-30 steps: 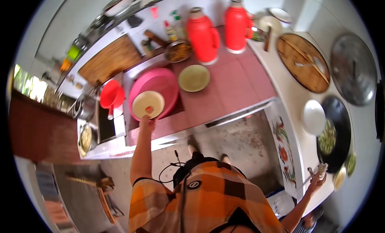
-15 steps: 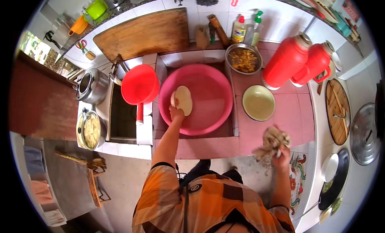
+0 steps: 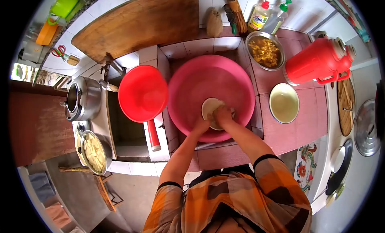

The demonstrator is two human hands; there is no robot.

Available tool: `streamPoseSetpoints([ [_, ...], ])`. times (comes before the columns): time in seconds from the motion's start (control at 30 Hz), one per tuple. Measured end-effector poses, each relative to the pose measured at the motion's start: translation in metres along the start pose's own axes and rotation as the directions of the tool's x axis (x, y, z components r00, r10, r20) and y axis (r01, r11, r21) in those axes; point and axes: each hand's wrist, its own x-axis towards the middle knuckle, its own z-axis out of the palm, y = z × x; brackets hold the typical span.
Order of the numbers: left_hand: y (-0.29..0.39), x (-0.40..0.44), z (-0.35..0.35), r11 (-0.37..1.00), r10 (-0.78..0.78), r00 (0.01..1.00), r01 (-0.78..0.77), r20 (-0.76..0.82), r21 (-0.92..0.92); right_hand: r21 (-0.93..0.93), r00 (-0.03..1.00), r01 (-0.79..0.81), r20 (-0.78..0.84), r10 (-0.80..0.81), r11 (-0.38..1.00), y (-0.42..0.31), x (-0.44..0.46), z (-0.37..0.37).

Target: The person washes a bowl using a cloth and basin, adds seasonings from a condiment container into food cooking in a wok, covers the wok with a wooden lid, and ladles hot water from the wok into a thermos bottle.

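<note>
A pale bowl [image 3: 207, 106] is tilted low inside the large pink basin [image 3: 176, 74]. My left hand [image 3: 201, 124] grips its near left rim. My right hand [image 3: 223, 115] is closed inside the bowl, pressing a bunched brown rag [image 3: 215, 117] against it; the rag is mostly hidden under the fingers. Water stands in the basin around the bowl. To the right of the basin, on the pink tiled counter, is another pale bowl [image 3: 284, 103] with a dark rim.
A red long-handled dipper [image 3: 143, 92] sits left of the basin. Behind and right are a metal bowl of yellow food [image 3: 265, 51], a dish soap bottle [image 3: 258, 17] and red thermoses [image 3: 311, 62]. A pressure cooker [image 3: 86, 97] and a pot of pale slices [image 3: 94, 152] stand left.
My right hand has brought the rag from beyond the counter's edge into the bowl. The bowl has moved right and nearer in the basin, my left hand still on it. The view has shifted.
</note>
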Motion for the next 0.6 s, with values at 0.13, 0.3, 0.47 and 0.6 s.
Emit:
streamPoseSetpoints([
  [0.13,0.003,0.002,-0.005,0.964,-0.157,0.969,0.192,0.188,-0.182,0.581,0.983,-0.127,-0.032,0.179,0.804,-0.015,0.022,-0.008],
  [0.3,0.036,-0.014,-0.019,0.895,-0.228,0.902,0.342,0.366,-0.286,0.99,0.979,-0.128,0.117,-0.169,-0.06,-0.022,0.015,-0.014],
  [0.47,0.011,-0.012,-0.003,0.936,0.233,0.94,-0.146,0.251,-0.322,0.831,0.836,-0.047,0.336,-0.433,0.555,0.03,-0.001,0.004],
  [0.6,0.003,-0.004,-0.002,0.956,0.085,0.967,-0.011,0.241,-0.293,0.224,0.908,0.407,-0.209,-0.364,0.886,0.042,0.01,-0.001],
])
